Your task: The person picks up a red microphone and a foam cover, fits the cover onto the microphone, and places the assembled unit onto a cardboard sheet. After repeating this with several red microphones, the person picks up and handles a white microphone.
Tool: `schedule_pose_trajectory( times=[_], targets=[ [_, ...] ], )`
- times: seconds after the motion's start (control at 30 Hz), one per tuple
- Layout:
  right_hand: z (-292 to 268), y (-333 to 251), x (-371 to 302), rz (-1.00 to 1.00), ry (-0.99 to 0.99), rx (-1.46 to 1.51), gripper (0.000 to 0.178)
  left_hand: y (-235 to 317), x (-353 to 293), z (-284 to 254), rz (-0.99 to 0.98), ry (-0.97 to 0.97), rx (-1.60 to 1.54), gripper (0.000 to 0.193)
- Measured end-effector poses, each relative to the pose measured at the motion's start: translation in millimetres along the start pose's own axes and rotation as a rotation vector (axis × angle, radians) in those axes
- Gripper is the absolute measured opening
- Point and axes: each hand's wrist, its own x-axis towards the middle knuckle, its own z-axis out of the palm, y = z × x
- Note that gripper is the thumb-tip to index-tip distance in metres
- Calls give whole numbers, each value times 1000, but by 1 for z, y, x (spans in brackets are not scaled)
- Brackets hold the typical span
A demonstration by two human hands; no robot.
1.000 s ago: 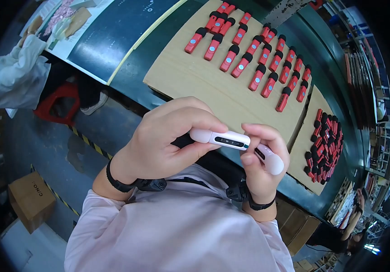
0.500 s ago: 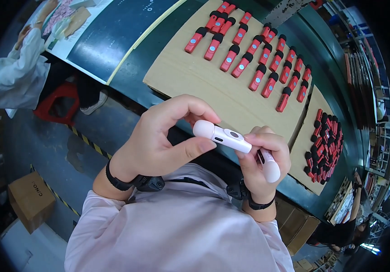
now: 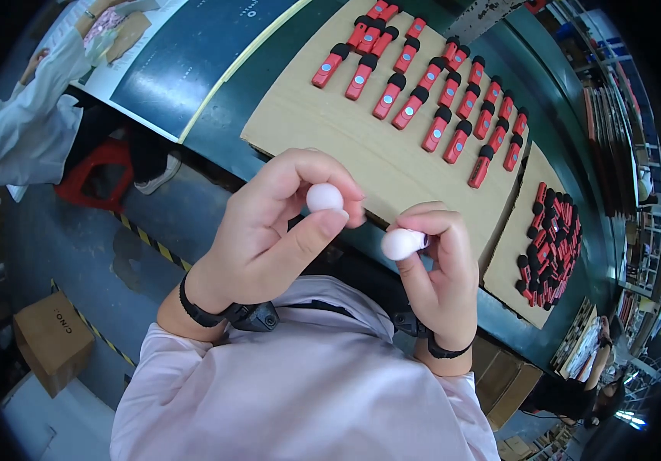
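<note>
My left hand [image 3: 257,238] is closed around a small white microphone [image 3: 323,198]. Only its round foam tip shows between thumb and fingers; the rest is hidden. In my right hand [image 3: 447,280], a second white microphone [image 3: 402,244] is pinched between thumb and fingers, its rounded tip pointing toward the left hand. Most of that body is covered by the fingers. The two microphones are apart, in front of my chest at the table's near edge. Beyond them, several red microphones [image 3: 436,129] with black foam tips lie in slanting rows on a cardboard sheet [image 3: 311,127].
A heap of red and black microphones [image 3: 549,250] covers a second cardboard piece [image 3: 516,283] at the right. At far left sits a person [image 3: 31,138] in white sleeves, by a red stool [image 3: 96,175]. A carton [image 3: 54,338] stands on the floor at left.
My hands have drawn apart. The left microphone has turned so its tip faces me, its body no longer showing. The right one has swung round, its tip now leftward.
</note>
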Motion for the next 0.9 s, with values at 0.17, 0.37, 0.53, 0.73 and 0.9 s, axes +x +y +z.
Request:
schedule_pose_trajectory(
  times=[0.17,0.37,0.53,0.73,0.9],
  targets=[
    [-3,-19,8,7,-45,-224,32,7,2,-7,157,-206,415,35],
    [0,-17,10,-62,-20,-246,35,6,1,0,113,-176,527,28],
    [-2,-15,7,-39,-22,-139,35,0,-3,-9,95,-253,548,28],
    [0,-2,4,-8,60,117,31,-1,0,-7,178,-180,421,23],
    [0,5,6,-163,75,39,30,-2,-5,-7,102,-171,383,23]
  ],
)
